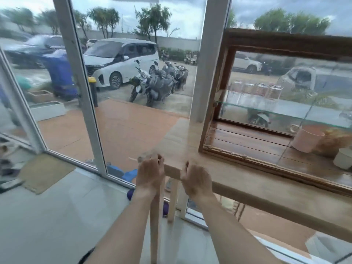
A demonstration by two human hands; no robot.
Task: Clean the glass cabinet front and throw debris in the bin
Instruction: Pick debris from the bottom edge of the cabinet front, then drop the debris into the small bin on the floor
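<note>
Both your hands sit at the near left corner of the wooden worktop. Your left hand curls over the corner, its fingers folded around something small and pale, too blurred to name. Your right hand rests just to its right on the worktop's near edge, fingers bent down over it; you cannot tell whether they hold anything. The glass cabinet, framed in dark wood, stands on the worktop to the far right, well apart from both hands, with jars on its glass shelf and a pink cup on its floor. Beyond the window, a blue bin stands outside at far left.
</note>
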